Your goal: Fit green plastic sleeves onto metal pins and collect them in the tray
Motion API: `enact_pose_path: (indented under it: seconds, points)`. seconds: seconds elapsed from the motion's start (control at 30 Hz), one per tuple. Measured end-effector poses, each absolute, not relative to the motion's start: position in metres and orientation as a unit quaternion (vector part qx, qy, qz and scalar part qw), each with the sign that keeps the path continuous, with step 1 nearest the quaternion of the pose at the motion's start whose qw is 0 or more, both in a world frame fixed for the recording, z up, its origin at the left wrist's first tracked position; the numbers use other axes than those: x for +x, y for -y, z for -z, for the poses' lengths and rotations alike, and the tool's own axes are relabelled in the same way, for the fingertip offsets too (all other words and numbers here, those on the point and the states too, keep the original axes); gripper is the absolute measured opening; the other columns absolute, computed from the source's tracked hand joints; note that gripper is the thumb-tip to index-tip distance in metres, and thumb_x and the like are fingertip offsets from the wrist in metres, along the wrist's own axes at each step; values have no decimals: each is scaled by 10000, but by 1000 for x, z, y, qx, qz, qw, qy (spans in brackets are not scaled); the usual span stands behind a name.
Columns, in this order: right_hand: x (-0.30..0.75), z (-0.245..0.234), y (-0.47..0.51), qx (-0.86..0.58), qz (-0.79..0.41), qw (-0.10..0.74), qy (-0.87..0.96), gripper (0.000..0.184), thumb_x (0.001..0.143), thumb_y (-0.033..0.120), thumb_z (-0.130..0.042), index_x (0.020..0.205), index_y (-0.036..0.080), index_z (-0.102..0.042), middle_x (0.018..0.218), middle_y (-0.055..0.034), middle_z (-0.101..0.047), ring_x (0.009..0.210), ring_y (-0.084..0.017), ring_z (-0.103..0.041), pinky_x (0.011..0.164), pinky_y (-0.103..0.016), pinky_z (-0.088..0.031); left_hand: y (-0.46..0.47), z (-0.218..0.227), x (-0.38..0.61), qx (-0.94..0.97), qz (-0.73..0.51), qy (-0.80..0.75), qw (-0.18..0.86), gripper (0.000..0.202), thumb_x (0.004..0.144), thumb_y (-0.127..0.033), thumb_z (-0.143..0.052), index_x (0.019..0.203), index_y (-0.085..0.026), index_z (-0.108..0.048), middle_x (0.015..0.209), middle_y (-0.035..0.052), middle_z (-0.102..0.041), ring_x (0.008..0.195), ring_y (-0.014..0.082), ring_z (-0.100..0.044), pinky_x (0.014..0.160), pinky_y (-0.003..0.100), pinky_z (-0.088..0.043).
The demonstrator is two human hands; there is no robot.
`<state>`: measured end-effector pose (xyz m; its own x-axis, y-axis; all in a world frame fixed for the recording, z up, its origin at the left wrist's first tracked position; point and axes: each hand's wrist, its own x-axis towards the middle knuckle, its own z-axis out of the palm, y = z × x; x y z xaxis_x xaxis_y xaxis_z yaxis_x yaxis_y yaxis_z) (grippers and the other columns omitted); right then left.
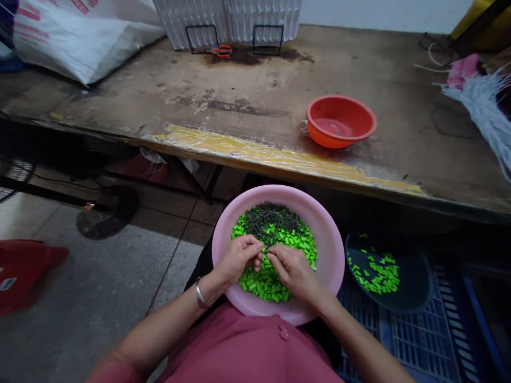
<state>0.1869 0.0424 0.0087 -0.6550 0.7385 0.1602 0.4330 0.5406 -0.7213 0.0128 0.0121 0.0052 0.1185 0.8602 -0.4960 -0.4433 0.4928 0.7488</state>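
Note:
A pink basin (333, 266) rests on my lap, holding many small bright green plastic pieces (265, 284) with a heap of thin dark pins (273, 219) on their far side. Over the middle of the basin my left hand (241, 258) is closed, thumb against fingers in a pinch. My right hand (293, 268) pinches too, its fingertips almost meeting those of the left. A small dark bit seems to show at the right fingertips. Whatever lies between the fingers is too small to make out.
An orange-red bowl (339, 122) stands on the worn workbench (247, 85). To my right, a dark basin (415, 287) with green pieces sits on a blue plastic crate (423, 340). Scissors (222, 51), a white sack (83, 42) and white strands (479, 101) lie on the bench.

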Motion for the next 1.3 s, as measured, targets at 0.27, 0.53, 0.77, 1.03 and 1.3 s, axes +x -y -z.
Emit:
enact_pose_path:
  seconds: [0.27, 0.53, 0.77, 1.03, 1.3]
  points:
    - [189, -12, -45, -302, -305, 273, 861, 159, 984, 144, -455, 946, 190, -603, 818, -51, -634, 751, -166, -595, 679, -284, -465, -12, -5, 9, 170, -425, -470, 755, 456, 608, -463, -847, 701, -149, -530, 545, -30, -581, 418, 73, -496, 391, 187, -414]
    - [184, -15, -46, -335, -422, 299, 788, 114, 920, 131, -554, 837, 203, -583, 774, -10, -585, 716, -142, -559, 672, -270, -430, -9, -5, 12, 182, -424, -459, 759, 446, 632, -462, -839, 718, -143, -540, 558, -19, -605, 434, 81, -528, 408, 194, -447]
    - [185, -10, -44, -390, -506, 287, 714, 100, 858, 138, -576, 788, 207, -589, 737, 8, -584, 692, -141, -546, 666, -269, -420, -7, -5, 18, 213, -439, -461, 741, 409, 665, -447, -820, 723, -141, -554, 564, -10, -621, 444, 93, -550, 427, 211, -478]
    - [188, -5, -47, -420, -639, 271, 584, 80, 789, 256, -673, 760, 200, -624, 698, 15, -618, 641, -141, -592, 617, -260, -484, 1, -2, 25, 248, -459, -465, 715, 381, 719, -450, -782, 738, -140, -561, 582, -6, -626, 452, 106, -567, 440, 232, -498]
    - [185, -25, -42, -406, -607, 326, 601, 74, 830, 278, -669, 832, 204, -662, 750, -1, -657, 663, -144, -636, 632, -265, -528, -5, -8, 22, 106, -461, -367, 801, 360, 714, -385, -809, 717, -143, -543, 581, -17, -557, 452, 73, -490, 424, 197, -418]
